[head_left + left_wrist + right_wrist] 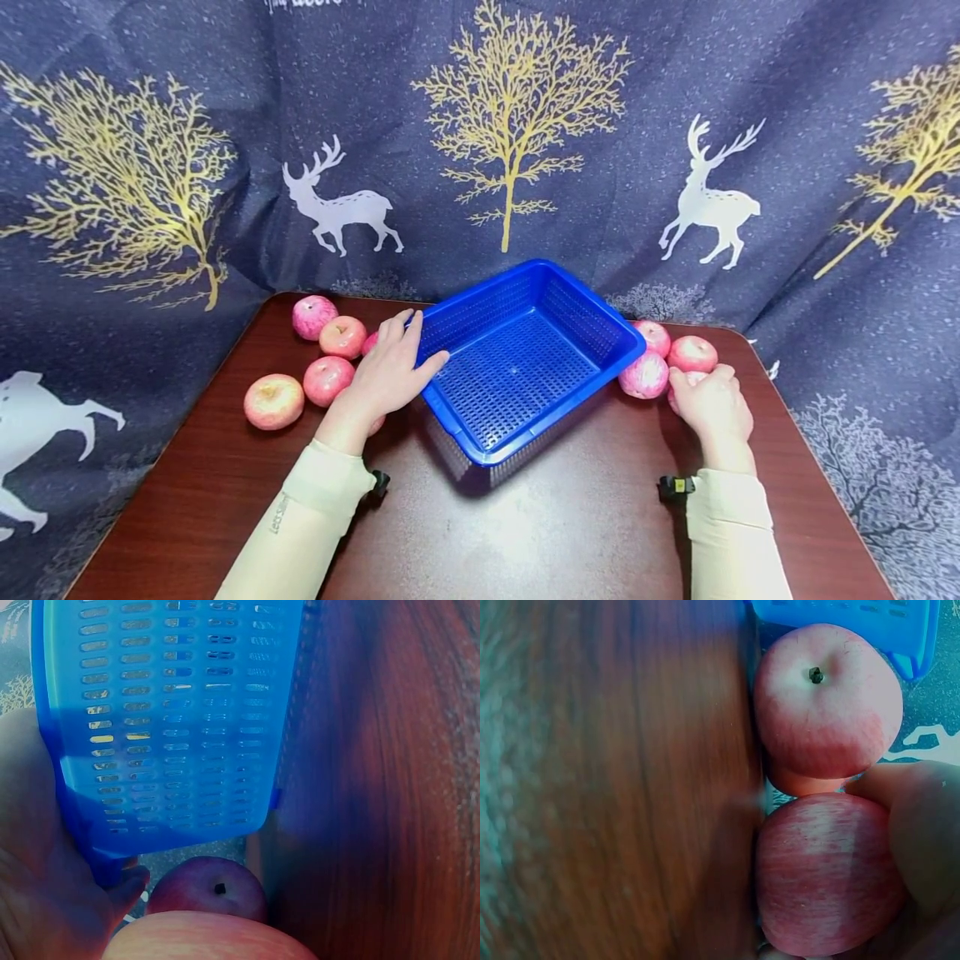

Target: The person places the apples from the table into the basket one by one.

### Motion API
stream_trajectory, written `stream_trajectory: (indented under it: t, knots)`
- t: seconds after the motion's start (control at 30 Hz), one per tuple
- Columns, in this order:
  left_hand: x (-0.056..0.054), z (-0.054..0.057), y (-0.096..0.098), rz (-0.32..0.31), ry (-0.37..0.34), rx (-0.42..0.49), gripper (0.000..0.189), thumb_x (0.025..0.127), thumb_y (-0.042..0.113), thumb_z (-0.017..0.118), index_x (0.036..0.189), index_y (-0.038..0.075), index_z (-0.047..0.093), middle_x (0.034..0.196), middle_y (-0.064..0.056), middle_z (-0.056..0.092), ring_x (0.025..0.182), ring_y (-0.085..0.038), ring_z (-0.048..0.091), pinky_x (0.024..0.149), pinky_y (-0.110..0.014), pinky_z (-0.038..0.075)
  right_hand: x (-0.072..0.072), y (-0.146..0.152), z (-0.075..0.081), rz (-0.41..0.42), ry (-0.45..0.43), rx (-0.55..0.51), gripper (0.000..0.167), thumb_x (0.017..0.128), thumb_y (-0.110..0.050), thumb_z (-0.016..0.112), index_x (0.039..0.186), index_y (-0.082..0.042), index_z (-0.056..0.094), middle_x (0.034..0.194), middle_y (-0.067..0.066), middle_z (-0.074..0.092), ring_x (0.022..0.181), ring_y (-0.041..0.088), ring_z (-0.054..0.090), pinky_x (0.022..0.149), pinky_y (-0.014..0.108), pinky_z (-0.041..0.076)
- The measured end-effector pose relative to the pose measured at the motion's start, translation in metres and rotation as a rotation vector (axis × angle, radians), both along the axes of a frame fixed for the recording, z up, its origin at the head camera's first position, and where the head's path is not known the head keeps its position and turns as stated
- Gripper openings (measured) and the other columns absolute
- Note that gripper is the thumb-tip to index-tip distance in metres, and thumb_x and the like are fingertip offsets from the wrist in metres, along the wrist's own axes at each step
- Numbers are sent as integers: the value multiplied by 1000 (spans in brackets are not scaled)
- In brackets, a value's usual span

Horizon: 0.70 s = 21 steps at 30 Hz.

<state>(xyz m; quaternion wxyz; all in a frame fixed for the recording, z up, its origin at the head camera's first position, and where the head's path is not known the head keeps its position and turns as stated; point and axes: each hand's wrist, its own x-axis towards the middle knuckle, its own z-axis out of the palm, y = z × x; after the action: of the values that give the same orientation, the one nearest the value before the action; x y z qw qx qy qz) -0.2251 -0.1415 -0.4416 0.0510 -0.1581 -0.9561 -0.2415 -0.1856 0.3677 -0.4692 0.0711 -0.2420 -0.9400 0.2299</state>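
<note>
A blue plastic basket [517, 375] with slotted walls stands tilted at an angle near the back middle of the table. My left hand [393, 362] holds its left rim, thumb over the inner side and fingers along the outer side. Close under that hand, in the left wrist view, are a dark red apple [210, 889] and a paler apple [210, 937]. On the right, my right hand [716, 408] grips a red streaked apple [829, 874], its fingers and thumb around it. Another apple [829, 701] sits right beside the held one, toward the basket.
Several apples lie left of the basket, among them a yellowish-red apple [273, 402] nearest the front. More apples, such as a pink apple [643, 375], cluster at the basket's right corner. A dark curtain [525, 217] printed with deer and trees hangs behind the brown table [525, 533].
</note>
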Motion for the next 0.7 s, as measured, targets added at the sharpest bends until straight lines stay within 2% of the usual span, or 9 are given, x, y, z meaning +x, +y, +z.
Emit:
stream_trajectory:
  t: [0.33, 0.7]
  knots:
    - [-1, -2, -1, -12, -2, -12, 95, 109, 60, 56, 175, -2, 25, 177, -25, 26, 163, -45, 25, 128, -63, 32, 3, 1, 7, 22, -82, 28, 102, 101, -76, 53, 132, 21, 48, 124, 46, 57, 115, 65, 61, 84, 72, 52]
    - [-2, -2, -1, -22, 9, -8, 83, 108, 37, 57, 173, -5, 27, 176, -26, 27, 161, -43, 28, 128, -60, 34, 7, 2, 15, 42, -172, 27, 104, 99, -77, 52, 133, 21, 46, 126, 47, 56, 115, 63, 61, 81, 68, 53]
